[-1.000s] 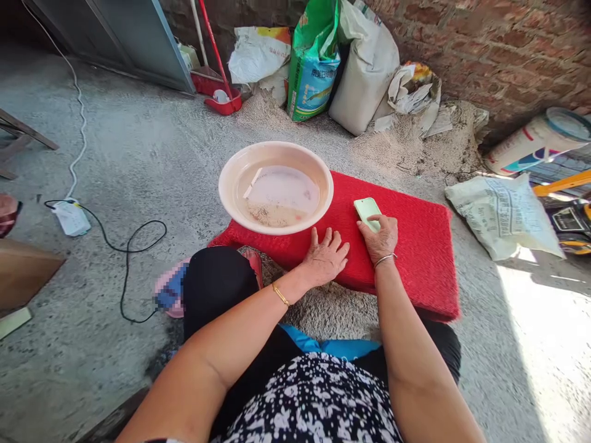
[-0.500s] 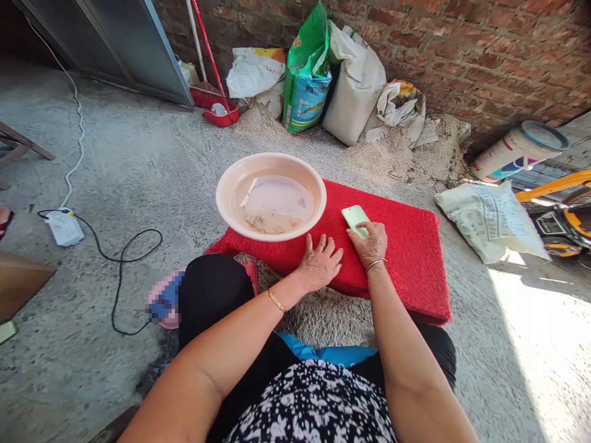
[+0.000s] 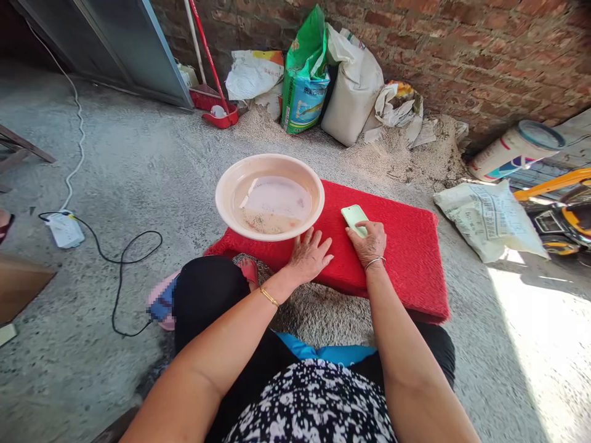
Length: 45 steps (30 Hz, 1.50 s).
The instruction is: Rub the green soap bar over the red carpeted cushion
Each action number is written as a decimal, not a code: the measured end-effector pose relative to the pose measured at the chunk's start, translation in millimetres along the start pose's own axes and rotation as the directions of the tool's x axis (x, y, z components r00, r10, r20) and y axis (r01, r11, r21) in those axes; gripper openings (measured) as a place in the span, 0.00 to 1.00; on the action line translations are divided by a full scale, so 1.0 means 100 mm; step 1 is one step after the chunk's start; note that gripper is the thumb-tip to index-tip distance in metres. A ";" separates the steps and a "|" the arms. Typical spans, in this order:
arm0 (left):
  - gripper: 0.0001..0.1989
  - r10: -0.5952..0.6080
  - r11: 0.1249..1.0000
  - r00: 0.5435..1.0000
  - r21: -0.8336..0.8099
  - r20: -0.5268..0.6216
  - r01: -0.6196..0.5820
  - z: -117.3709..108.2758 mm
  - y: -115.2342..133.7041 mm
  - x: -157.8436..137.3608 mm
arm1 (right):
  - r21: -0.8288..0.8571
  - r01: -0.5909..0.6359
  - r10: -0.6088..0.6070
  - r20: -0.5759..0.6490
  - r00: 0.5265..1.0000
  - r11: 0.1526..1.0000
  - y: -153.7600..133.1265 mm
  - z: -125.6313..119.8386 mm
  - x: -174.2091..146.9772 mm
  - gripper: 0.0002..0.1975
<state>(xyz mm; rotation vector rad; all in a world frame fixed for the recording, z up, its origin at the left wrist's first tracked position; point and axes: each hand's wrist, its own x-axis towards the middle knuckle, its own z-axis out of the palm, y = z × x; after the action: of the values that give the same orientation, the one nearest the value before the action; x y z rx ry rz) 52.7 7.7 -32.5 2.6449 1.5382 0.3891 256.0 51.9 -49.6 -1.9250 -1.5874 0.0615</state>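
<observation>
A red cloth-covered bench [image 3: 406,258] stands across in front of my knees. On its left end sits a pale pink basin [image 3: 226,209] with water and dark bits at the bottom. My left hand [image 3: 308,256] rests on the red cloth with fingers spread, its fingertips close to the basin's near rim. To its right, my right hand [image 3: 370,241] grips the lower end of a light green phone [image 3: 353,215], which lies on the cloth. Thumb and fingers hold the phone's sides; the palm hides its near end.
Against the brick wall stand a green-blue sack [image 3: 305,92], a white sack [image 3: 353,92] and a red dustpan [image 3: 221,117]. A bucket [image 3: 517,147] and flattened bag [image 3: 492,215] lie right. A power strip [image 3: 66,229] with a black cable lies on the floor left.
My left hand has slid a little to the left along the cloth, nearer the basin. My right hand and the phone stay in the same place on the bench.
</observation>
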 end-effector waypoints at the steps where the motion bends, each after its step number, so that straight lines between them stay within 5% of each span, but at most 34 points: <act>1: 0.24 -0.028 1.000 1.000 0.007 -0.005 0.028 -0.01 -0.02 0.00 | -0.014 -0.025 0.025 -0.001 1.000 1.000 -0.01 0.00 0.00 0.17; 7: 0.23 -0.051 0.997 0.998 0.066 0.042 0.048 -0.02 -0.04 0.02 | -0.076 -0.191 0.183 -0.093 0.979 0.979 0.01 0.01 0.01 0.18; 14: 0.23 -0.051 0.992 0.997 0.120 0.056 0.044 0.00 0.03 0.03 | -0.010 0.041 -0.041 0.007 0.999 0.999 0.00 0.01 0.01 0.18; 23: 0.23 -0.053 0.993 0.997 0.104 0.055 0.047 0.01 0.04 0.04 | -0.088 -0.156 0.148 -0.090 0.985 0.984 0.03 0.02 0.01 0.18; 30: 0.23 -0.053 0.990 0.998 0.130 0.046 0.047 0.00 0.06 0.04 | 0.017 0.053 -0.053 -0.002 0.999 0.998 0.01 0.02 0.00 0.17; 38: 0.23 -0.044 0.990 0.998 0.139 0.048 0.037 0.00 0.07 0.05 | -0.074 -0.141 0.133 -0.102 0.986 0.987 0.04 0.03 0.01 0.18; 45: 0.23 -0.053 0.990 0.997 0.131 0.063 0.045 -0.02 0.07 0.05 | -0.032 -0.014 0.013 -0.048 0.999 0.999 0.05 0.03 0.02 0.17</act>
<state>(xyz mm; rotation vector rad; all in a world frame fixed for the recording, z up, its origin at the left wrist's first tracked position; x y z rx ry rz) 60.2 8.0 -28.1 2.6781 1.6579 0.2023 259.3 54.9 -53.9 -1.9475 -1.5530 -0.0040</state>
